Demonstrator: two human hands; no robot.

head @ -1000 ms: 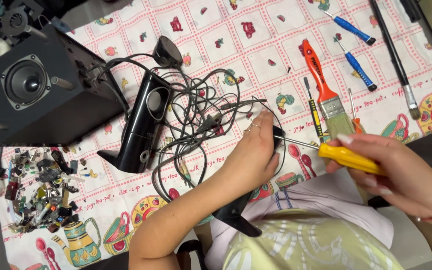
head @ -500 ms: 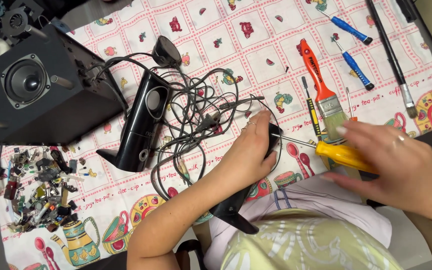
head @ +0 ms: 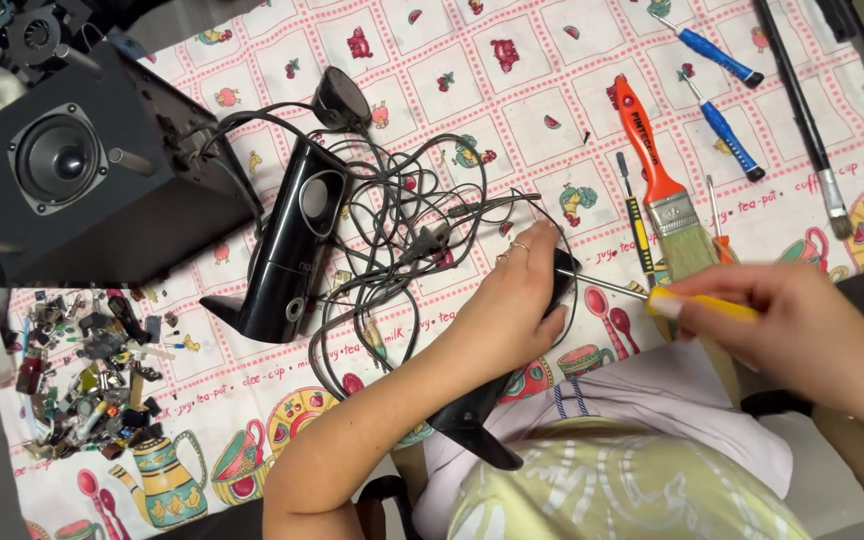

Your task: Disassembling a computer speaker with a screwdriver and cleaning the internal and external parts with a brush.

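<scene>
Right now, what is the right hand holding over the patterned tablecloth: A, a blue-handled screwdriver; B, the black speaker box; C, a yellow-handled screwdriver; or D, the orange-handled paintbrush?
C: the right hand is closed around the yellow-handled screwdriver, whose metal shaft points at the glossy black device under the left hand; the orange-handled paintbrush lies untouched on the patterned tablecloth.

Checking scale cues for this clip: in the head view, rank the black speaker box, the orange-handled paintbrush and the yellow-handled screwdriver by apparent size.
1. Speaker box, clearly largest.
2. Paintbrush.
3. Screwdriver, held in the right hand, which hides much of its handle; so the gap to the paintbrush is unsure.
</scene>
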